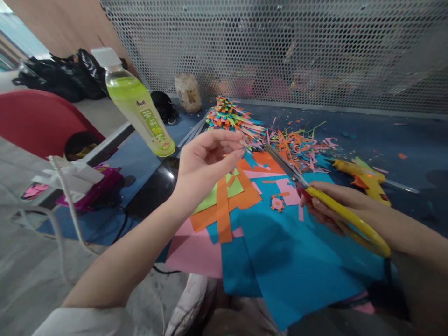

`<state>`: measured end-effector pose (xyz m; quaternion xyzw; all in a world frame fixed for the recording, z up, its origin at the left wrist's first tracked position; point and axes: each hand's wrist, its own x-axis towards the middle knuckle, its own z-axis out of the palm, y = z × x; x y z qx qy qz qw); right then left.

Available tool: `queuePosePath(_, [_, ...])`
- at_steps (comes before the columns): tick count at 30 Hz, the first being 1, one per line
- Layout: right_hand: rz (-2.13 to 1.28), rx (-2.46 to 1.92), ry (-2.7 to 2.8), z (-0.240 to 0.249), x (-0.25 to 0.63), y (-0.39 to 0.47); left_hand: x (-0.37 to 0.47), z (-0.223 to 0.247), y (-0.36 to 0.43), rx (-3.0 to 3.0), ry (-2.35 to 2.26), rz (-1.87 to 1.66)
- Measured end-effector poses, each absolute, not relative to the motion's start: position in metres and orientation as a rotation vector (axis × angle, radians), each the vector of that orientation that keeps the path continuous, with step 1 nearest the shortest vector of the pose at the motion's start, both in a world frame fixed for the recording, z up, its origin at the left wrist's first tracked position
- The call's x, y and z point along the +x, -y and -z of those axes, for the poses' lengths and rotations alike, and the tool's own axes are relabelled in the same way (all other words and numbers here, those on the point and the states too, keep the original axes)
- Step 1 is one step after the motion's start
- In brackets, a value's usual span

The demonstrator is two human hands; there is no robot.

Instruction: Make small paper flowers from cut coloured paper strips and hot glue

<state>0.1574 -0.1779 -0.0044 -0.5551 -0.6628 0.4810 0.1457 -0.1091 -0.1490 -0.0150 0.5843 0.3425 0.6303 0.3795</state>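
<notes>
At centre, the left hand (206,161) holds thumb and forefinger tips close; whether they pinch anything, I cannot tell. At right, the right hand (346,196) curls its fingers around yellow-handled metal scissors (332,204) above flat blue paper (297,261).

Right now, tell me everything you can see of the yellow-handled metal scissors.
The yellow-handled metal scissors have slim grey blades, apparently almost closed, and smooth, plastic-looking handles. The right hand holds them at the handle end. They slant above flat coloured paper sheets, tips pointing away and leftward, near the left hand. Tip contact is unclear.
</notes>
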Motion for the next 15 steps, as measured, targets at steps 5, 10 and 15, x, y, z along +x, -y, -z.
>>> queuePosePath(5, [-0.769, -1.93, 2.195, 0.006, 0.152, 0.168, -0.098, 0.028, 0.152, 1.504, -0.895, -1.418])
queuePosePath(10, [-0.293, -2.333, 2.269, 0.029, 0.157, 0.154, -0.086, 0.045, 0.154, 1.519, -0.854, -1.204])
queuePosePath(15, [-0.177, -2.376, 2.269, 0.043, 0.159, 0.15, -0.08, 0.054, 0.153, 1.543, -0.891, -1.117])
